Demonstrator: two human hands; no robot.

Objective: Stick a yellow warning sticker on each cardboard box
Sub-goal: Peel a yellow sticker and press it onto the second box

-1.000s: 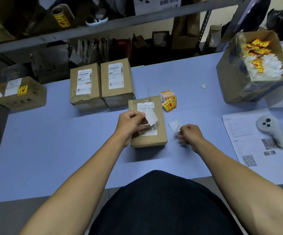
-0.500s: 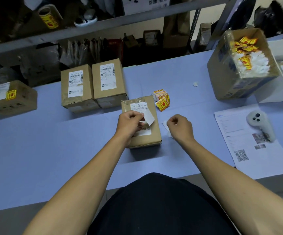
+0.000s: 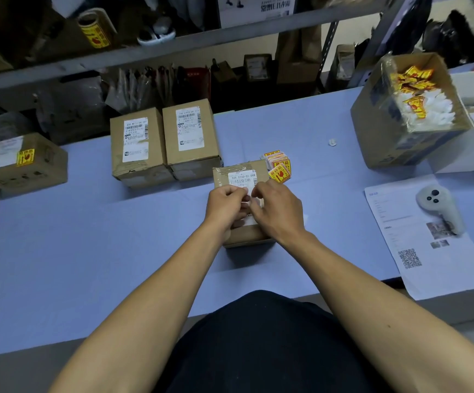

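Brown cardboard box (image 3: pixel 244 205) beside the yellow sticker stack (image 3: pixel 279 167): right hand (image 3: pixel 279 209), away a second ago, now meets left hand (image 3: pixel 225 208), both grips pinching a white-backed sticker (image 3: pixel 248 200) above its lid, suggesting peeling precedes application.

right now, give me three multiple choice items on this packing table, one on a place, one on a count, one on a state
1. Where is the loose stack of yellow warning stickers?
A. just right of the far end of the small brown cardboard box under the hands
B. on the printed paper sheet
C. on the two upright boxes

2. How many tall brown cardboard boxes stand side by side behind it?
A. one
B. two
C. four

3. What are the left hand and right hand doing?
A. resting flat on the table
B. lifting the box
C. meeting over the small box, fingers on something small and white

Answers: 1 A, the stack lies by that corner. 2 B, two labelled boxes touch. 3 C, fingertips meet above the box's top.
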